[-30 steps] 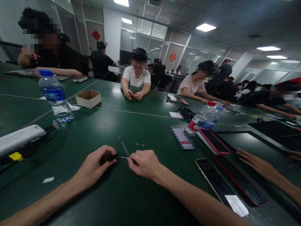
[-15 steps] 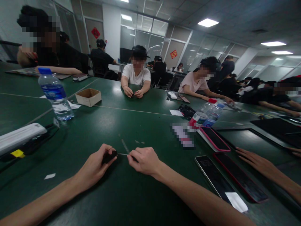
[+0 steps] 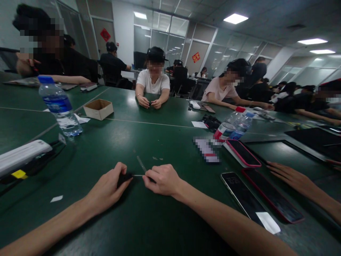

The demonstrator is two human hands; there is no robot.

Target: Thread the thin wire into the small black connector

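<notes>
Fingers of the left hand (image 3: 108, 186) clamped a small black object (image 3: 125, 177)! Those of the right hand (image 3: 163, 180) pinched a thin rod (image 3: 137, 175)!

left hand (image 3: 108, 185) pinched, right hand (image 3: 162, 180) curled

The table (image 3: 114, 137) is smooth with a soft sheen. The rod (image 3: 137, 175) looks like pale metal; the strip (image 3: 141, 164), clear plastic. The bottle (image 3: 59, 106) is glossy, see-through plastic, the box (image 3: 92, 112) matt cardboard, the scrap (image 3: 57, 198) plain paper, the phone (image 3: 242, 195) dark, shiny glass.
</notes>
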